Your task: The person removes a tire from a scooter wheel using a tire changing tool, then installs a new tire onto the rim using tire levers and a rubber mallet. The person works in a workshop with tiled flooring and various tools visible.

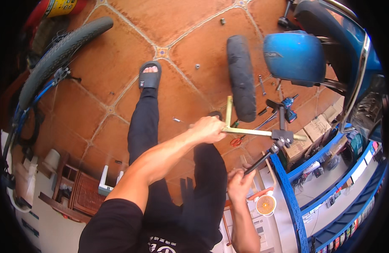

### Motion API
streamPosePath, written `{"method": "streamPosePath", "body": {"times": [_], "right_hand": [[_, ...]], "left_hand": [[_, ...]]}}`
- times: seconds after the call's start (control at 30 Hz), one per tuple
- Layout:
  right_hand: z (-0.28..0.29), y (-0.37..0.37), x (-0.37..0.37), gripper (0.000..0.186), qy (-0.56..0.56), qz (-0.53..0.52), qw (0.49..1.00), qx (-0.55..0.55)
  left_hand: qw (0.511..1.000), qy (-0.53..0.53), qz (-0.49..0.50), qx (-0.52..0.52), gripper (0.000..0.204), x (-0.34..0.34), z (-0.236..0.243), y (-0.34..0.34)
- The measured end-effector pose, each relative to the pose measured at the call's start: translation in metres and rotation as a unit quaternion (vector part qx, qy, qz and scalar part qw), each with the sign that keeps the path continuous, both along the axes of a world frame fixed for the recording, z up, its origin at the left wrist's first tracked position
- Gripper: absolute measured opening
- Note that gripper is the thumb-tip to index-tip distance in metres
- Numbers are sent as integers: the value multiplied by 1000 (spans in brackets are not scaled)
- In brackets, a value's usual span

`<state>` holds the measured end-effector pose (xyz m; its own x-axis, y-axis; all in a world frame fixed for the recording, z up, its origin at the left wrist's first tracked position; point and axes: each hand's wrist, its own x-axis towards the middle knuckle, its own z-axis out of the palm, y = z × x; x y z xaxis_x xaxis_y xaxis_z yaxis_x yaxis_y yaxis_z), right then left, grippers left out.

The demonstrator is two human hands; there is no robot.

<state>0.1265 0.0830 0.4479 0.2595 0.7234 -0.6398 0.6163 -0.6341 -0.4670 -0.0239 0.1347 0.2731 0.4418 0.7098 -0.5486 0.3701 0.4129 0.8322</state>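
Note:
My left hand (207, 128) is closed on the end of a gold L-shaped metal tool (249, 132) with a toothed bar. A black sliding clamp (282, 137) sits toward that bar's right end, with a black arm rising from it. My right hand (238, 185) grips a long black handle (261, 160) that runs up to the clamp. Just beyond the tool a worn black tyre (240, 78) lies on the tiles. A blue cordless drill (290, 110), a wrench (262, 84) and orange-handled scissors (235, 142) lie nearby.
A blue scooter (293, 57) stands at upper right. A bicycle tyre (63, 50) curves along the left, near a wooden stool (84, 194). Cardboard boxes (316, 124) and blue shelving (289, 198) line the right. A small orange fan (266, 205) is beside my right forearm, and loose parts dot the floor.

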Motion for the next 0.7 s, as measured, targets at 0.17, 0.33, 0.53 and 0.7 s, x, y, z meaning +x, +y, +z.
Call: {"method": "streamPosePath", "body": {"times": [0.17, 0.33, 0.53, 0.7], "right_hand": [[92, 87, 44, 23, 40, 29, 976, -213], [16, 30, 21, 26, -7, -40, 997, -65], [85, 105, 72, 29, 118, 75, 969, -202], [8, 23, -3, 26, 35, -104, 992, 59]], "left_hand": [[999, -11, 33, 1, 19, -7, 7, 11], [1000, -9, -3, 10, 19, 4, 5, 28], [999, -16, 15, -35, 16, -5, -5, 13], [999, -26, 18, 18, 16, 14, 2, 21]]}}
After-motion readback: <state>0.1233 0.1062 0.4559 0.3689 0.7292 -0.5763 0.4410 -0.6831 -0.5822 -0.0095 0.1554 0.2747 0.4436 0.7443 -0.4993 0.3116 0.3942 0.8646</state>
